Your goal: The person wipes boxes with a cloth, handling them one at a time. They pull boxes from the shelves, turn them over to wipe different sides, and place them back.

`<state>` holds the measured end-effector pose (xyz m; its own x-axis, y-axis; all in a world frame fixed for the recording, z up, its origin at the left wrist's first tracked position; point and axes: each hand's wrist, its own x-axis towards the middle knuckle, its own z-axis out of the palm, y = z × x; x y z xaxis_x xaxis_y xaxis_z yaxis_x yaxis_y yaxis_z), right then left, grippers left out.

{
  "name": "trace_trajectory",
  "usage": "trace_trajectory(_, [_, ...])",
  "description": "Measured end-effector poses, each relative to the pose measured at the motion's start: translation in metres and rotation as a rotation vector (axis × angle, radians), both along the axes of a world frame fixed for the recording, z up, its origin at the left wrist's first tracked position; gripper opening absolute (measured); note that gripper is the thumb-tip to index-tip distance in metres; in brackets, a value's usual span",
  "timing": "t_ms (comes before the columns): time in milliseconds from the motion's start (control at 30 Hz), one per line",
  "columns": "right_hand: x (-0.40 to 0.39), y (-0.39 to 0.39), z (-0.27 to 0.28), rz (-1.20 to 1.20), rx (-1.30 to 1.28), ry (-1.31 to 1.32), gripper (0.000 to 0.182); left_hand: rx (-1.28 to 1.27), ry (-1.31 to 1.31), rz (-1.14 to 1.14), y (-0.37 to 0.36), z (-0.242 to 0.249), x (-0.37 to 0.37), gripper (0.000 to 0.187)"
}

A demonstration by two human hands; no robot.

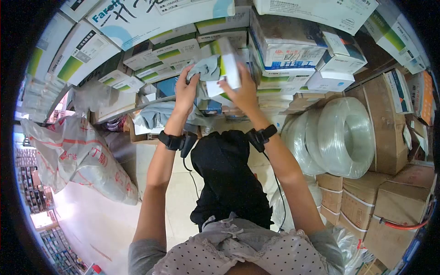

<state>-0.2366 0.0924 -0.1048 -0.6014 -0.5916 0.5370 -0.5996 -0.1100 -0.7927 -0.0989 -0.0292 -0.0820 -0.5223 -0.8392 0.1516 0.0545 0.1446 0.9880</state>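
Stockroom w/ shelves packed w/ cartons, pale floor below. Nearest you, a black bag (229, 178) hangs between your forearms. Above it, your left hand (185, 91) has fingers clenched on a grey cloth (205, 68); your right hand (243, 91) grips a white-green box (228, 64), touching the cloth, right in front of the shelf boxes (284, 50). Clear tubing coil (341, 137) sits right, by brown cartons (389, 201); printed sack (78, 156) left. Bigger cartons (151, 18) farthest up.

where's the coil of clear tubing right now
In the head view the coil of clear tubing sits on the person's right, on stacked cardboard boxes, below the shelf of white cartons.
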Motion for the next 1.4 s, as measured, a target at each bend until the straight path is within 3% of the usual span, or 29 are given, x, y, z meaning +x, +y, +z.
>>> trace_trajectory(33, [-0.006, 0.011, 0.006, 0.25, 0.078, -0.541, 0.077, -0.015, 0.022, -0.013, 0.01, 0.019, -0.011, 0.028])
trace_trajectory(67, [-0.008, 0.012, -0.002, 0.235, 0.078, -0.522, 0.077, -0.026, 0.042, -0.029, 0.016, 0.029, -0.018, 0.029])
trace_trajectory(100, [-0.011, 0.013, -0.018, 0.218, 0.079, -0.503, 0.077, -0.341, -0.042, -0.008, 0.01, 0.023, -0.026, 0.031])
trace_trajectory(200, [-0.012, 0.014, -0.035, 0.155, 0.064, -0.4, 0.077, -0.565, -0.351, -0.04, 0.025, 0.049, -0.027, 0.035])
trace_trajectory(267, [-0.009, 0.008, -0.04, 0.147, 0.022, -0.351, 0.076, -0.546, -0.363, -0.011, 0.029, 0.048, -0.021, 0.037])
trace_trajectory(300, [0.002, 0.016, -0.009, 0.203, 0.046, -0.492, 0.068, -0.544, -0.33, -0.013, 0.023, 0.042, -0.016, 0.037])
trace_trajectory(367, [0.011, 0.005, -0.006, 0.279, 0.006, -0.521, 0.068, -0.556, -0.314, -0.005, 0.01, 0.039, -0.007, 0.036])
trace_trajectory(467, [0.019, -0.017, -0.011, 0.352, -0.06, -0.444, 0.067, -0.721, -0.636, -0.023, 0.006, 0.062, 0.0, 0.033])
trace_trajectory(533, [0.012, -0.025, 0.0, 0.408, 0.006, -0.371, 0.061, -0.822, -0.745, -0.088, -0.006, 0.052, -0.003, 0.035])
trace_trajectory(633, [0.008, -0.035, -0.01, 0.401, 0.059, -0.505, 0.049, -1.069, -0.815, -0.069, -0.017, 0.025, -0.011, 0.043])
trace_trajectory(733, [0.015, -0.028, -0.01, 0.376, 0.0, -0.605, 0.045, -0.84, -0.754, -0.303, -0.048, 0.008, -0.029, 0.046])
trace_trajectory(833, [0.026, -0.032, -0.015, 0.461, -0.174, -0.842, 0.058, -0.675, -0.991, -0.364, -0.072, 0.003, -0.053, 0.05])
trace_trajectory(900, [0.024, -0.034, -0.019, 0.388, -0.155, -0.74, 0.056, -0.797, -1.088, -0.356, -0.089, -0.004, -0.069, 0.052])
trace_trajectory(1000, [0.025, -0.042, -0.036, 0.205, -0.135, -0.558, 0.053, -0.755, -1.091, -0.35, -0.091, -0.011, -0.074, 0.053])
trace_trajectory(1067, [0.027, -0.045, -0.039, 0.123, -0.133, -0.507, 0.05, -0.857, -0.987, -0.319, -0.072, -0.004, -0.062, 0.054])
trace_trajectory(1100, [0.03, -0.042, -0.03, 0.114, -0.132, -0.523, 0.048, -0.844, -1.041, -0.384, -0.053, 0.021, -0.054, 0.052])
trace_trajectory(1200, [0.033, -0.036, -0.018, 0.065, 0.006, -0.546, 0.043, -0.782, -0.808, -0.675, -0.044, 0.03, -0.033, 0.05])
trace_trajectory(1233, [0.032, -0.038, -0.018, 0.045, 0.069, -0.546, 0.041, -0.771, -0.714, -0.648, -0.036, 0.031, -0.025, 0.049])
trace_trajectory(1300, [0.028, -0.044, -0.045, 0.041, 0.065, -0.464, 0.04, -0.799, -0.78, -0.606, -0.013, 0.043, -0.013, 0.05])
trace_trajectory(1400, [0.034, -0.044, -0.043, -0.004, -0.039, -0.366, 0.037, -0.851, -0.875, -0.534, -0.013, 0.039, -0.016, 0.052])
